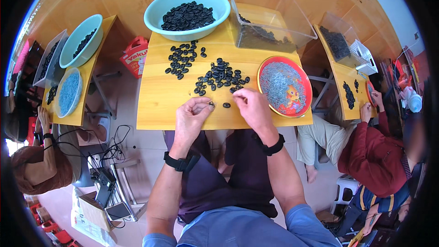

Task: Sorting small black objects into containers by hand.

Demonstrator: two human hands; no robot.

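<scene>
My left hand is closed in a pinch near the table's front edge, with a small dark oval piece showing at its fingertips. My right hand also has its fingers drawn together, at the right end of a heap of black oval pieces; whatever it holds, if anything, is hidden. Between the two hands one black oval piece lies alone on the wooden table. Beside my right hand stands a round red tray with a yellow rim, holding many small grey pin-like parts.
At the back stand a turquoise basin of black pieces and a clear plastic bin with more. Another group of black pieces lies at left. People work at side tables, one in a dark red top. Cables hang at lower left.
</scene>
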